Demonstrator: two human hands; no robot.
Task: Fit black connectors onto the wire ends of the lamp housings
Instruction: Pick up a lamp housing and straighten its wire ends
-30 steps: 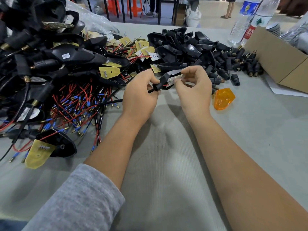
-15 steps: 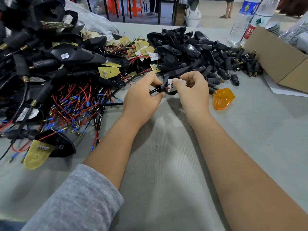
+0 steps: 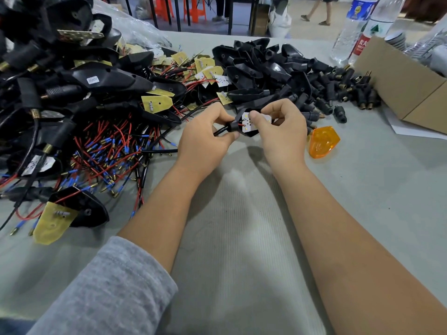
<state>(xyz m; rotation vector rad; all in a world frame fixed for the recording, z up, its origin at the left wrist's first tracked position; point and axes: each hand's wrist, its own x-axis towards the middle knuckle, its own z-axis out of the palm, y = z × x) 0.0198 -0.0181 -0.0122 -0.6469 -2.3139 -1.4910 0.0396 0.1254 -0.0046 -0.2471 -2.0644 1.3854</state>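
1. Both hands are up over the grey table (image 3: pixel 362 189), meeting just in front of the heaps of parts.
2. The left hand (image 3: pixel 203 139) pinches the black connector (image 3: pixel 233 126) at the neck of the lamp housing (image 3: pixel 249 122), fingers curled round it, with a black wire (image 3: pixel 219 132) trailing out toward the left palm.
3. The right hand (image 3: pixel 280 129) grips the lamp housing, thumb pressed down on the white LED board (image 3: pixel 246 120) set in its open face.
4. A short red lead shows at the board's left edge; whether the connector is fully seated, hard to say from here.
5. Left of the hands lies a tangle of red and black wires (image 3: pixel 108 155) with blue-sleeved ends, and housings with yellow boards piled behind.
6. Beyond the hands sits a pile of empty black housings (image 3: pixel 261 66), and loose black connectors (image 3: pixel 343 93) spread to its right.
7. An orange lens (image 3: pixel 323 145) rests on the table just beside the right hand.
8. A cardboard box (image 3: pixel 406 88) and two water bottles (image 3: pixel 355 27) stand far right.
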